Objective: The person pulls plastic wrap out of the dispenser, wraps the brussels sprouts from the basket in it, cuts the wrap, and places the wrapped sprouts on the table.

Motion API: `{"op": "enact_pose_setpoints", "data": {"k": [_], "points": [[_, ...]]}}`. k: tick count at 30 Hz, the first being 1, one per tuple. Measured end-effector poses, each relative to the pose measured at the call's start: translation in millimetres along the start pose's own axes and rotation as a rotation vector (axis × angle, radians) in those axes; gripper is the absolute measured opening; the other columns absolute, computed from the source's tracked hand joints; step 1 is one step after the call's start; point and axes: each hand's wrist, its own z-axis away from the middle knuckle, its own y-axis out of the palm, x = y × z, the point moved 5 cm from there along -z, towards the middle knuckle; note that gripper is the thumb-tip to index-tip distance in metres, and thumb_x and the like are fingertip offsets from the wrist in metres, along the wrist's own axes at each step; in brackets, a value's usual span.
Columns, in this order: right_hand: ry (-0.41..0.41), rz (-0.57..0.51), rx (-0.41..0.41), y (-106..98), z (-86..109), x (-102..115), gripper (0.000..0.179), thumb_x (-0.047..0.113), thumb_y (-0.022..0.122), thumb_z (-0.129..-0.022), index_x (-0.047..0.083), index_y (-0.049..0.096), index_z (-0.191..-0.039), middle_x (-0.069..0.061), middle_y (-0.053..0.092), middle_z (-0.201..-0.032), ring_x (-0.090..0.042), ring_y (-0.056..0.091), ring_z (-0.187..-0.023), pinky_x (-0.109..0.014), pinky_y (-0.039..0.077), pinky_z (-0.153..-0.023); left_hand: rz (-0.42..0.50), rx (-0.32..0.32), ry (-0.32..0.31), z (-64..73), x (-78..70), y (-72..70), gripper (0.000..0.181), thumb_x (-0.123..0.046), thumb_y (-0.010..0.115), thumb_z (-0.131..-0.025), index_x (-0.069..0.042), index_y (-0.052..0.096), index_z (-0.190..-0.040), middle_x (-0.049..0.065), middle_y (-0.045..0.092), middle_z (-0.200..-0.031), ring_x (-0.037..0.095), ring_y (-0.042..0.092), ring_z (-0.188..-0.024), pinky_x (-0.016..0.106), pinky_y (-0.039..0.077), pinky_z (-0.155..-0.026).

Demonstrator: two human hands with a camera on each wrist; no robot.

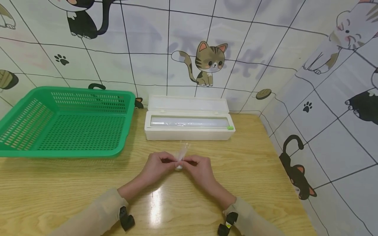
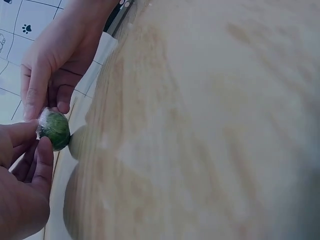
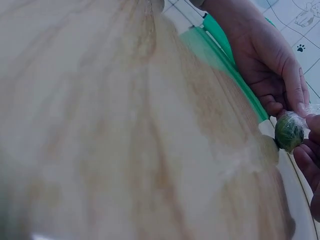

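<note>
A small, round, green item [image 2: 56,131], possibly a lime or a small vegetable, is wrapped in clear cling film. Its gathered film [image 1: 183,150] stands up above the fingers in the head view. My left hand [image 1: 157,167] pinches the film from the left between thumb and fingers. From the other side, my right hand [image 1: 200,168] pinches it too, the fingertips of both hands meeting. Most of the green item is hidden by the thumbs in the head view. Both wrist views show it, with film bunched between the fingers, low over the tabletop.
Just beyond the hands stands a white cling film dispenser [image 1: 189,135], its lid raised, with a film roll inside and a green slider at its right end. A green plastic basket [image 1: 85,152] sits at the left. Cat-patterned sheeting lines the back and right of the wooden table [image 1: 254,183].
</note>
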Motion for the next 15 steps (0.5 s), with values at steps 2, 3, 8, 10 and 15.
{"op": "enact_pose_setpoints", "data": {"k": [2,3,8,10,15], "points": [[0.039,-0.010,-0.007,0.0,-1.3,-1.5,0.014,0.019,0.084,-0.088,0.007,0.083,-0.095,-0.002,0.078,-0.091,-0.011,0.072,-0.083,-0.025,0.060,-0.070,-0.001,-0.007,-0.006,-0.8,0.0,0.2,0.006,-0.009,0.083,-0.086,-0.007,0.080,-0.091,0.002,0.077,-0.091,0.015,0.071,-0.089,0.026,0.058,-0.077],[0.054,-0.016,-0.008,0.0,-1.8,-1.9,0.014,0.018,0.084,-0.087,0.007,0.083,-0.095,-0.002,0.078,-0.091,-0.011,0.072,-0.083,-0.025,0.059,-0.070,-0.006,-0.009,-0.011,-1.1,-0.2,0.3,0.007,-0.008,0.083,-0.086,-0.006,0.080,-0.092,0.003,0.077,-0.091,0.015,0.071,-0.088,0.025,0.058,-0.076],[0.077,-0.018,0.003,0.8,-4.5,-1.6,0.009,0.014,0.084,-0.086,0.007,0.083,-0.092,-0.002,0.078,-0.089,-0.010,0.071,-0.082,-0.023,0.058,-0.070,-0.017,-0.013,-0.033,-2.6,-1.2,0.3,0.013,-0.007,0.083,-0.086,-0.001,0.079,-0.097,0.006,0.077,-0.091,0.013,0.069,-0.082,0.024,0.058,-0.071],[0.067,-0.017,0.010,1.3,-5.8,-0.8,0.008,0.014,0.084,-0.086,0.007,0.083,-0.090,-0.002,0.078,-0.088,-0.010,0.070,-0.082,-0.022,0.058,-0.070,-0.015,-0.009,-0.039,-3.8,-1.8,0.0,0.013,-0.009,0.083,-0.087,-0.001,0.080,-0.097,0.006,0.077,-0.090,0.013,0.069,-0.082,0.024,0.058,-0.070],[0.053,-0.046,0.042,1.9,-8.1,0.5,0.006,0.011,0.085,-0.085,0.005,0.082,-0.085,-0.003,0.077,-0.085,-0.011,0.068,-0.082,-0.021,0.055,-0.072,-0.008,0.017,-0.052,-7.3,-0.4,-0.7,0.011,-0.011,0.083,-0.087,-0.002,0.080,-0.094,0.005,0.077,-0.090,0.012,0.067,-0.083,0.022,0.057,-0.068]]}}
